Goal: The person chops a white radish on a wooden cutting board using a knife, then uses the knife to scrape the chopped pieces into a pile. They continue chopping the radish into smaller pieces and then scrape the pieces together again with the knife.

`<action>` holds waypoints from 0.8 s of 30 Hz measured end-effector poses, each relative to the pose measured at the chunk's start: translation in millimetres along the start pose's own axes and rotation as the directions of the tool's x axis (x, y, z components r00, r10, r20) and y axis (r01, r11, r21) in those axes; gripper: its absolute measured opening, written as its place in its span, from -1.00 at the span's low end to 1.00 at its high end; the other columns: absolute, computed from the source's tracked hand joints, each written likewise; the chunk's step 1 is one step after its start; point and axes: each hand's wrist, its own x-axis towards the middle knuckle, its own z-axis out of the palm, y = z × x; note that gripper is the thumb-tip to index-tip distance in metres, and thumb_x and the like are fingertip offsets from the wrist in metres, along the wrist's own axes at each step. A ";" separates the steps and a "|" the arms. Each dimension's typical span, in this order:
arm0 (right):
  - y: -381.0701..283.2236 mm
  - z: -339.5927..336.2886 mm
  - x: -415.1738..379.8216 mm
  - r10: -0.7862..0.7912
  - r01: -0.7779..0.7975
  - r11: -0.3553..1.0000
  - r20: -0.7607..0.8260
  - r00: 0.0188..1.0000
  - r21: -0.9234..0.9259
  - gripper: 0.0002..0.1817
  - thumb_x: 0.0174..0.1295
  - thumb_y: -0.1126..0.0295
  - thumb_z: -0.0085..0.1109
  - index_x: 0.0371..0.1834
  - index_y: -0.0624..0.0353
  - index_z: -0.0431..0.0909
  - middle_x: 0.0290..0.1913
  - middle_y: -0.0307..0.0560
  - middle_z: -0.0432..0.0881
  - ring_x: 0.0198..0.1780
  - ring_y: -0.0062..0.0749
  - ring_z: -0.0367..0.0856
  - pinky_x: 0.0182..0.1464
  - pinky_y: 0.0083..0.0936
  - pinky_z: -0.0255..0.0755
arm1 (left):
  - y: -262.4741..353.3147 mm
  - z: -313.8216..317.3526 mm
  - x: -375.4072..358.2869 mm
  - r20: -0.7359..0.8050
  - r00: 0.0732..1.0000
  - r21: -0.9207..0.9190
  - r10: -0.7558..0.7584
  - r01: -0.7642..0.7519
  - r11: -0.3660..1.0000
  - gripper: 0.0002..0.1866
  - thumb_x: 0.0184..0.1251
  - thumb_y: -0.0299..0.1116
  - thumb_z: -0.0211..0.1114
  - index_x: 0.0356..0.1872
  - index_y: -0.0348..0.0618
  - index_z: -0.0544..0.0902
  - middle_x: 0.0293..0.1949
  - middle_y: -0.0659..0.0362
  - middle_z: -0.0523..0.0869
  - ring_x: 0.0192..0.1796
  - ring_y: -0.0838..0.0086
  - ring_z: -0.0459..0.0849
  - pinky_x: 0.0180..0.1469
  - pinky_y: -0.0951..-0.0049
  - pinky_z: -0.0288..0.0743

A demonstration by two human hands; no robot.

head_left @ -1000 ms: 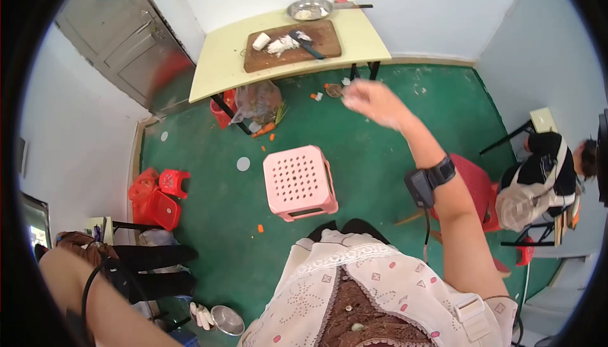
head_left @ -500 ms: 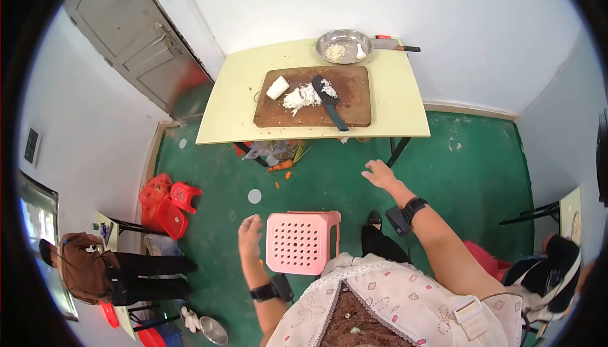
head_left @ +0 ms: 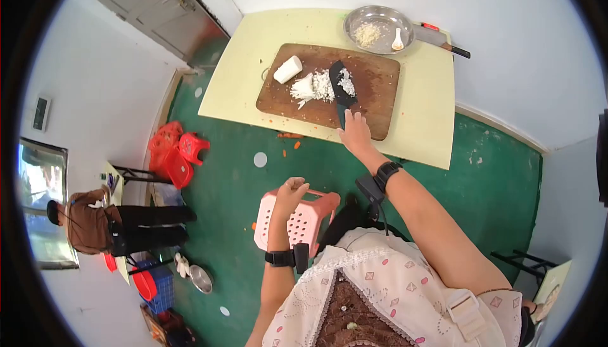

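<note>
My right hand (head_left: 356,134) is at the handle end of a black kitchen knife (head_left: 342,87), with its thumb on one side and fingers on the other. The blade lies on a wooden cutting board (head_left: 373,97), with chopped white bits on and beside it. To its left are a finely cut white pile (head_left: 315,87) and an uncut white chunk (head_left: 288,69), which looks like radish. My left hand (head_left: 291,195) hangs above the pink stool (head_left: 303,223), fingers loosely curled and holding nothing.
A steel bowl (head_left: 350,27) with chopped pieces and a white spoon stands at the table's (head_left: 266,27) back right, beside a cleaver (head_left: 437,38). Red stools (head_left: 192,148) stand on the floor at left. A person in brown (head_left: 88,220) works at a side table.
My right hand has moved forward from above the floor to the knife handle. My left hand has shifted right, over the stool. The view has turned and come closer to the table.
</note>
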 end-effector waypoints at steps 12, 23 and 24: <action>24.8 -46.8 26.1 0.268 -0.286 0.879 0.100 0.958 0.382 -0.54 0.29 0.22 -0.04 0.21 0.19 0.33 -0.33 0.11 0.57 -0.26 -0.12 0.61 -0.11 -0.28 0.46 | 67.5 -3.3 221.1 0.093 0.665 0.657 0.741 -0.600 0.456 -0.22 -0.10 -0.41 0.46 0.22 -0.30 0.30 0.20 -0.16 0.35 0.25 -0.07 0.30 0.29 0.11 0.21; -50.9 -28.3 31.7 0.562 -0.571 0.755 0.129 0.817 0.323 -0.60 0.37 0.14 -0.07 0.07 0.22 0.41 -0.34 0.25 0.61 -0.30 0.19 0.57 -0.27 -0.09 0.42 | 63.2 -33.2 296.3 0.428 0.572 0.536 0.700 -0.784 0.313 -0.06 -0.06 -0.17 0.45 0.31 -0.41 0.15 0.32 -0.20 0.22 0.35 -0.07 0.20 0.32 -0.06 0.07; -56.1 -27.2 33.9 0.559 -0.562 0.788 0.092 0.824 0.251 -0.60 0.37 0.13 -0.08 0.07 0.22 0.41 -0.30 0.26 0.61 -0.25 0.23 0.56 -0.24 -0.06 0.42 | 63.9 -31.1 299.0 0.432 0.574 0.548 0.696 -0.780 0.303 -0.06 -0.06 -0.16 0.44 0.31 -0.40 0.15 0.33 -0.18 0.21 0.36 -0.05 0.19 0.33 -0.07 0.06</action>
